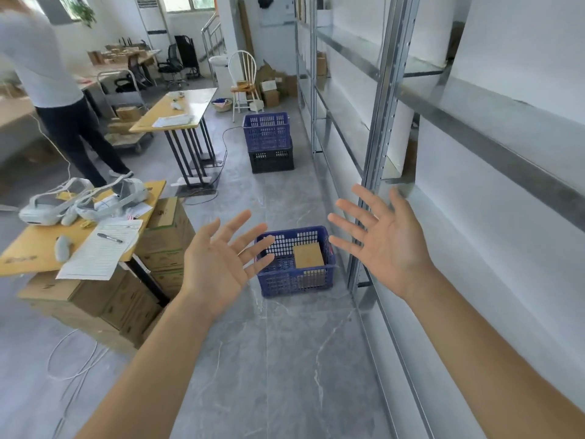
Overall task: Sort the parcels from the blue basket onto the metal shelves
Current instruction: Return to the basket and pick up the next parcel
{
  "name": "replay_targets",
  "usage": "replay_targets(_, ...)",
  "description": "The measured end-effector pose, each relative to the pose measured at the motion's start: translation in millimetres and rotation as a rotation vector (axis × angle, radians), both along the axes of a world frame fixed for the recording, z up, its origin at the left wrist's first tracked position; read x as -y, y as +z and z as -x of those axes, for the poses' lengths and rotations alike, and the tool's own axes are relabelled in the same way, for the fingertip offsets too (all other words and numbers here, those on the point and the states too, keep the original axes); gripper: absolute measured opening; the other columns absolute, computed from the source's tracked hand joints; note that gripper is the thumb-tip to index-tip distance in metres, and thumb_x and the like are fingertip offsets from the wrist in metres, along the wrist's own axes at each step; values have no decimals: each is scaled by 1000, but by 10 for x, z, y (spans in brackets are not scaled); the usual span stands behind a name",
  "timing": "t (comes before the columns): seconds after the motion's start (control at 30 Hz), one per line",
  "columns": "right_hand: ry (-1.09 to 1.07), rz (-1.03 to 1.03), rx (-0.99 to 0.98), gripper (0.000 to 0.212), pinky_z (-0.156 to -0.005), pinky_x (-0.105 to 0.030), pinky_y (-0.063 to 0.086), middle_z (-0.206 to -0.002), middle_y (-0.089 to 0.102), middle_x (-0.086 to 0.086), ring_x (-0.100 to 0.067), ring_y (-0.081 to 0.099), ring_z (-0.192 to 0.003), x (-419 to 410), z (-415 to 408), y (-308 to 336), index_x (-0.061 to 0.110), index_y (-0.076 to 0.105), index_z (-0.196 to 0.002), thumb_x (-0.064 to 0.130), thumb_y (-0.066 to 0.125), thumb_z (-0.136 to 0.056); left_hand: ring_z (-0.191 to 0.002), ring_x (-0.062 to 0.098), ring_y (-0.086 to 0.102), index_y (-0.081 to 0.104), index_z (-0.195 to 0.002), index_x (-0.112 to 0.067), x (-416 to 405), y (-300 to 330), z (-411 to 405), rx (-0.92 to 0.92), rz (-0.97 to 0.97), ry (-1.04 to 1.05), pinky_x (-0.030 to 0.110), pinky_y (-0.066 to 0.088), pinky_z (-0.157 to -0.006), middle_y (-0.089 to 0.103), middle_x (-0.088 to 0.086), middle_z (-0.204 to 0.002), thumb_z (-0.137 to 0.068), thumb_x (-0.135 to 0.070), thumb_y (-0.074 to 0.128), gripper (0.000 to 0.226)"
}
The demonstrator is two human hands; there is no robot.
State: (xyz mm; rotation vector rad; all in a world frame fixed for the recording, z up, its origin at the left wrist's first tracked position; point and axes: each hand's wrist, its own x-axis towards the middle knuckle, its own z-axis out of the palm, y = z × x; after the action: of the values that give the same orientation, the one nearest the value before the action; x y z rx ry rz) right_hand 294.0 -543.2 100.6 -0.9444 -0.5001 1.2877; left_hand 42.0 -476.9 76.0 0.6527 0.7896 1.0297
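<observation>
Head view, left to right: wooden surface [19,255] carrying paperwork [98,251]; left hand [218,267] raised, palm up, fingers spread, holding nothing; blue basket [296,280] on the floor between both hands, one brown parcel [308,255] inside; right hand [384,242] likewise splayed and unladen; metal shelves [481,134] alongside.

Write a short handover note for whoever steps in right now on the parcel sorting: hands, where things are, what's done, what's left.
Left hand: open, palm up, holding nothing.
Right hand: open, fingers spread, holding nothing.
Blue basket: on the floor ahead, beside the metal shelves on the right.
Parcel: one flat brown parcel lies in the basket, untouched.
Done: nothing that can be confirmed; the near shelf levels show no parcels.
Left: pick that parcel up and place it on a shelf. A second blue basket sits farther down the aisle on a black crate; its contents are not visible.
</observation>
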Motion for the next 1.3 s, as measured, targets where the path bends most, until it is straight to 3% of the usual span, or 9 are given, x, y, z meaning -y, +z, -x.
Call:
replay_targets(0.2,42,43,-19,59,-107,-60,50,-137,67,-24,-43,69,-122,-557,-89,-132,26,44,-156,56,40,-105,-126,39,66,67,-136,-18,-472,-103,-102,15,23,45,56,48,-109,73,16,-132,-100,-44,43,50)
replay_targets(0.37,27,73,-7,60,-107,-63,49,-136,67,-26,-45,68,-121,-1144,-53,-221,27,42,-157,57,40,-105,-128,40,65,64,-139,-18,-1050,-210,-110,26,48,53,56,48,-109,70,17,-136,-100,-44,42,52)
replay_targets(0.53,-4,79,32,59,-112,-63,45,-135,68,-24,-43,67,-123,-1807,90,-277,26,45,-156,56,38,-105,-130,38,63,64,-140,-19,-1793,-288,-80,40,65,20,56,45,-112,71,17,-135,-102,-44,40,51)
replay_targets(0.77,-61,58,17,58,-114,-57,43,-151,60,-8,-29,56,-138,-2617,278,-288,36,46,-155,61,33,-104,-134,33,59,63,-141,-21,-2758,-245,5,88,76,-29,55,41,-115,67,13,-140,-101,-43,39,51)
replay_targets(1.03,-58,89,24,60,-118,-59,39,-153,57,-8,-28,56,-138,-3267,254,-437,33,45,-156,62,33,-104,-133,34,61,63,-141,-19,-3406,-345,-72,64,102,-72,53,46,-111,67,12,-141,-102,-44,39,52)
replay_targets(1.3,-14,141,46,57,-118,-57,40,-155,55,-12,-30,55,-139,-4056,-150,-612,34,49,-152,61,31,-105,-136,31,58,62,-142,-23,-4075,-485,-472,-13,75,-131,55,38,-118,66,6,-144,-103,-46,35,52)
